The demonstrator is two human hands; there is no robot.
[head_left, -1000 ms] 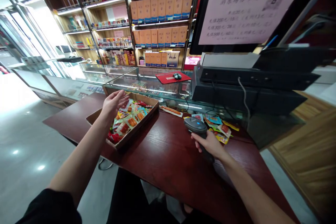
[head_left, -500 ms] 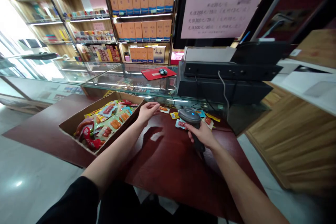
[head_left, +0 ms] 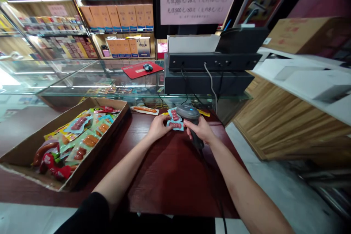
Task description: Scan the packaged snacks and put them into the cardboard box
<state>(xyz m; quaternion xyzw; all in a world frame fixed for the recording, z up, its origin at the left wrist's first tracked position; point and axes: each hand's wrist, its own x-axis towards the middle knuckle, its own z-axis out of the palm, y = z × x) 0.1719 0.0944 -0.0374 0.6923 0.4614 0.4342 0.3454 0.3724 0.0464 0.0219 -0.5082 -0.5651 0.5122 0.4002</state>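
My left hand (head_left: 159, 128) is low over the table, its thumb and fingers closed on the left edge of a small blue-edged packet of sausages (head_left: 177, 125). A second blue-edged sausage packet (head_left: 173, 114) lies just behind that one. My right hand (head_left: 201, 130) is wrapped round the handle of a black barcode scanner (head_left: 188, 112), whose head shows a blue light and points left, close above the packets. A long single-sausage packet (head_left: 145, 110) lies behind my left hand. Yellow packets are partly hidden behind the hands and the scanner.
An open cardboard box (head_left: 64, 186) of mixed packaged sausages stands left on the dark red table (head_left: 164, 182). Behind are a glass counter (head_left: 109, 76), a red mouse pad (head_left: 137, 71) and a black register unit (head_left: 208, 80). The scanner's cable (head_left: 221, 204) hangs over the front edge.
My left hand has moved from beside the box's right corner to the blue-edged packets near the scanner. The view has turned right. My right hand keeps holding the scanner.
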